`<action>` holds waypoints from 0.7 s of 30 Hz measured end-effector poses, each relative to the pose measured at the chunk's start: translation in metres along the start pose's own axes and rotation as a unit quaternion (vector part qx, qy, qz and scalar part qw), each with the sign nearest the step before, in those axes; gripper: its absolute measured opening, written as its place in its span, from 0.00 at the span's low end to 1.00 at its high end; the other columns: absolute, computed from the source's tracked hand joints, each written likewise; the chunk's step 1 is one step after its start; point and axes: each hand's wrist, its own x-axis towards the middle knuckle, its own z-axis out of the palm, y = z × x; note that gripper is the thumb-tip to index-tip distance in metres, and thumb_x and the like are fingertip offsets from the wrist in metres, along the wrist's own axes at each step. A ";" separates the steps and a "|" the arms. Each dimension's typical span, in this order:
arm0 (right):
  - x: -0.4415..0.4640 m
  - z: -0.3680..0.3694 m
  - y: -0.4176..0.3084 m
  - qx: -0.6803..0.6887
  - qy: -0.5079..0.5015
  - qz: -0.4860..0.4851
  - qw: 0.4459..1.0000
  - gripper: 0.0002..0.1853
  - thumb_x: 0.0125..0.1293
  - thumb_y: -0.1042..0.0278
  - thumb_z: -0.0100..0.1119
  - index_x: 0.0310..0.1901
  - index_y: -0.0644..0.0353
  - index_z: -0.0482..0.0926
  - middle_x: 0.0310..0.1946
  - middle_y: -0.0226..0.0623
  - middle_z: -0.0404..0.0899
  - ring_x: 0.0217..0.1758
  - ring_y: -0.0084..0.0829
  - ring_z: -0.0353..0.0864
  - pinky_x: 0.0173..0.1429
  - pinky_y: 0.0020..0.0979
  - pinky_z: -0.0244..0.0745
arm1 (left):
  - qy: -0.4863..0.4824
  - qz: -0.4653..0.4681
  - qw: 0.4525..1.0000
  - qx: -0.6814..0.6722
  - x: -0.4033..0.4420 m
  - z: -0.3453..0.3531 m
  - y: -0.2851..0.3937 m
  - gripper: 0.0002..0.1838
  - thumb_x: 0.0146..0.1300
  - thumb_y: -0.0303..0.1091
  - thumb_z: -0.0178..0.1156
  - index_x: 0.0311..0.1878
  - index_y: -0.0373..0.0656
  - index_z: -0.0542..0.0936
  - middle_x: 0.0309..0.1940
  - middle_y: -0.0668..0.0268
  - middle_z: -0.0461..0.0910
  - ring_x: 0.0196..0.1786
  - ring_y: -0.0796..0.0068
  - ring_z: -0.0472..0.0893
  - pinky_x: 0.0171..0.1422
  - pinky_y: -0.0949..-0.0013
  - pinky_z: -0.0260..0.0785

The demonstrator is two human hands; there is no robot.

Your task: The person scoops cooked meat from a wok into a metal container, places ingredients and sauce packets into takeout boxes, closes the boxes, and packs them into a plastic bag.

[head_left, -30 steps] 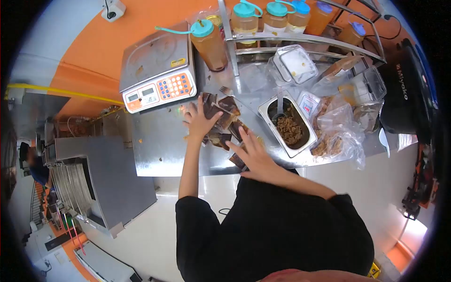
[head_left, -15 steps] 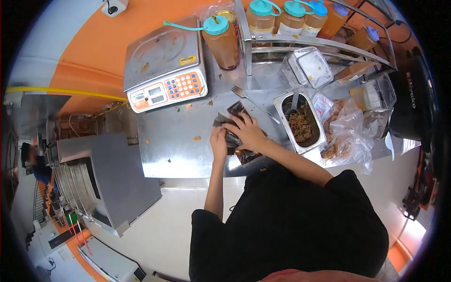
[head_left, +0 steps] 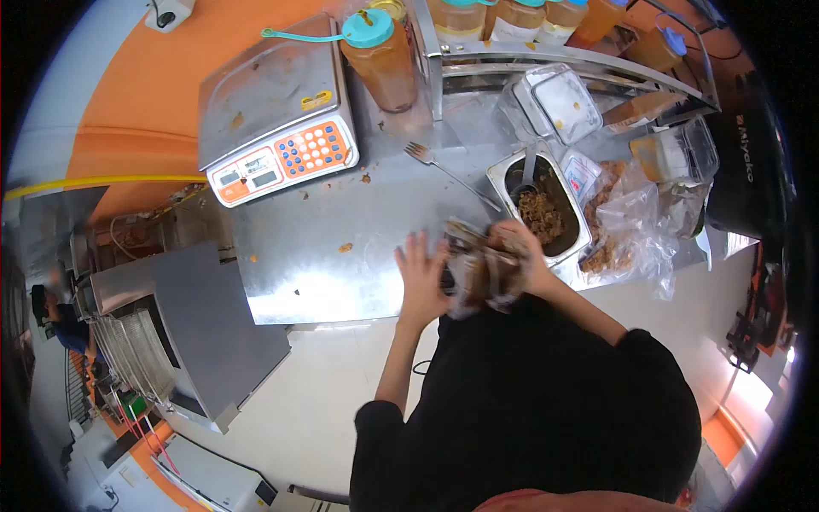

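Brown packets sat at the surface's near edge, gripped by the right hand beside the spread-fingered left hand, and risked falling if that one-sided grip loosened.

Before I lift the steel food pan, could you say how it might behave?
The steel food pan looks stiff, with straight metal walls. Its crumbly brown filling probably adds some weight, and the scoop leaning inside may shift.
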 end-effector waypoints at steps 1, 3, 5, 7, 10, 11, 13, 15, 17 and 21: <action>-0.012 -0.015 -0.010 -0.006 -0.011 -0.041 0.999 0.19 0.48 0.68 0.62 0.41 0.61 0.68 0.36 0.36 0.68 0.40 0.26 0.70 0.47 0.25 0.65 | -0.050 0.091 0.993 0.056 0.001 0.003 0.008 0.40 0.38 0.53 0.65 0.57 0.51 0.65 0.64 0.52 0.49 0.67 0.52 0.47 0.61 0.34 0.35; -0.046 -0.047 -0.005 0.013 0.009 0.000 1.000 0.15 0.50 0.67 0.60 0.39 0.61 0.69 0.35 0.36 0.69 0.40 0.28 0.70 0.47 0.25 0.65 | -0.075 0.090 0.991 0.066 0.015 0.011 0.017 0.40 0.33 0.57 0.65 0.54 0.52 0.68 0.64 0.53 0.50 0.67 0.52 0.47 0.61 0.34 0.35; -0.076 -0.072 0.001 0.068 0.083 0.119 0.987 0.12 0.52 0.67 0.57 0.37 0.61 0.70 0.35 0.35 0.69 0.40 0.29 0.70 0.46 0.25 0.65 | -0.088 0.126 0.985 0.075 0.027 0.019 0.020 0.39 0.32 0.57 0.65 0.51 0.50 0.70 0.60 0.56 0.58 0.64 0.53 0.52 0.60 0.36 0.40; -0.087 -0.078 -0.041 0.181 0.178 0.087 0.963 0.09 0.58 0.63 0.51 0.33 0.60 0.69 0.29 0.33 0.67 0.33 0.26 0.68 0.41 0.23 0.66 | -0.054 0.160 0.985 0.045 0.029 0.039 0.007 0.38 0.33 0.54 0.66 0.51 0.49 0.70 0.53 0.58 0.64 0.61 0.54 0.58 0.60 0.39 0.44; -0.095 -0.094 -0.071 0.142 0.239 0.005 0.961 0.11 0.61 0.60 0.49 0.31 0.59 0.67 0.26 0.30 0.64 0.30 0.22 0.66 0.36 0.21 0.65 | -0.001 0.189 0.981 0.033 0.046 0.045 0.005 0.29 0.39 0.45 0.66 0.47 0.45 0.72 0.40 0.61 0.69 0.49 0.58 0.67 0.54 0.50 0.56; -0.109 -0.114 -0.050 0.214 0.232 0.034 0.948 0.11 0.59 0.60 0.52 0.32 0.59 0.67 0.28 0.30 0.65 0.31 0.22 0.66 0.34 0.20 0.64 | 0.001 0.174 0.984 0.044 0.048 0.051 0.002 0.27 0.40 0.43 0.66 0.46 0.45 0.73 0.40 0.60 0.69 0.47 0.58 0.67 0.53 0.52 0.58; -0.122 -0.129 -0.021 0.076 0.192 0.090 0.974 0.13 0.58 0.60 0.54 0.36 0.59 0.68 0.31 0.32 0.66 0.34 0.24 0.68 0.38 0.22 0.66 | -0.035 0.111 0.992 0.047 0.055 0.050 0.010 0.19 0.43 0.35 0.64 0.42 0.44 0.74 0.41 0.59 0.69 0.41 0.58 0.68 0.45 0.58 0.62; -0.133 -0.121 -0.016 0.199 0.287 0.121 0.929 0.12 0.60 0.59 0.46 0.35 0.59 0.71 0.30 0.35 0.69 0.34 0.25 0.68 0.39 0.21 0.67 | -0.009 0.077 0.996 0.031 0.064 0.045 0.019 0.18 0.44 0.33 0.63 0.42 0.45 0.74 0.43 0.58 0.69 0.41 0.57 0.68 0.44 0.60 0.63; -0.160 -0.140 0.037 0.271 0.101 0.086 0.953 0.28 0.53 0.58 0.59 0.54 0.57 0.61 0.45 0.38 0.67 0.50 0.33 0.66 0.59 0.34 0.61 | 0.010 0.080 0.995 0.062 0.072 0.036 0.026 0.16 0.44 0.29 0.60 0.41 0.47 0.75 0.42 0.56 0.71 0.40 0.56 0.69 0.43 0.63 0.64; -0.160 -0.117 0.050 0.249 0.134 0.178 0.943 0.25 0.59 0.45 0.47 0.48 0.59 0.67 0.44 0.36 0.69 0.48 0.27 0.69 0.57 0.31 0.62 | 0.003 0.017 0.991 -0.135 0.103 0.031 -0.005 0.12 0.55 0.35 0.55 0.41 0.42 0.75 0.34 0.62 0.74 0.35 0.70 0.70 0.41 0.69 0.64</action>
